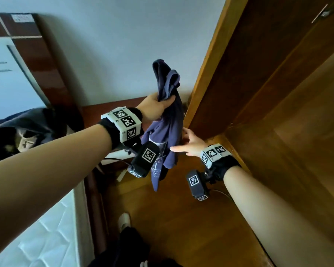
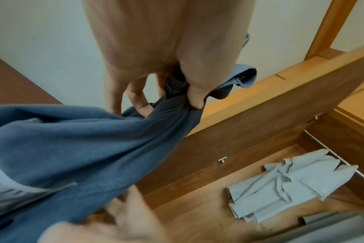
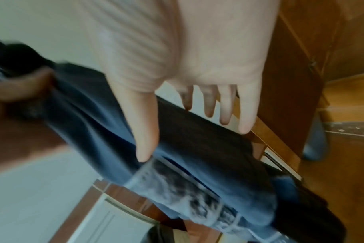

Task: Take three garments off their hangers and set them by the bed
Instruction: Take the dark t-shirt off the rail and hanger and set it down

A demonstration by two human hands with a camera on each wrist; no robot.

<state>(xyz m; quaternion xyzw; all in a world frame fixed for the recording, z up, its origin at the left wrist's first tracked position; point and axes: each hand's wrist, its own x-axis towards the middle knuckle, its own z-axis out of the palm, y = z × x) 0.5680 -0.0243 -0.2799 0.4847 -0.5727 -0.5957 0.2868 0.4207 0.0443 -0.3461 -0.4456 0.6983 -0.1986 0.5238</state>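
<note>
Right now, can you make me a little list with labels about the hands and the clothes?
Left hand: grips the bunched top of a dark blue cotton T-shirt with a pale print, held up in the air
Right hand: fingers straight and spread beside the hanging shirt, holding nothing
Hanger: none seen on the shirt
Wardrobe: pale grey garment hangs inside
Bed: dark clothes pile

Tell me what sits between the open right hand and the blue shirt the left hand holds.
Nothing visible: the right hand is spread open right beside the blue shirt hanging from the left hand.
</note>
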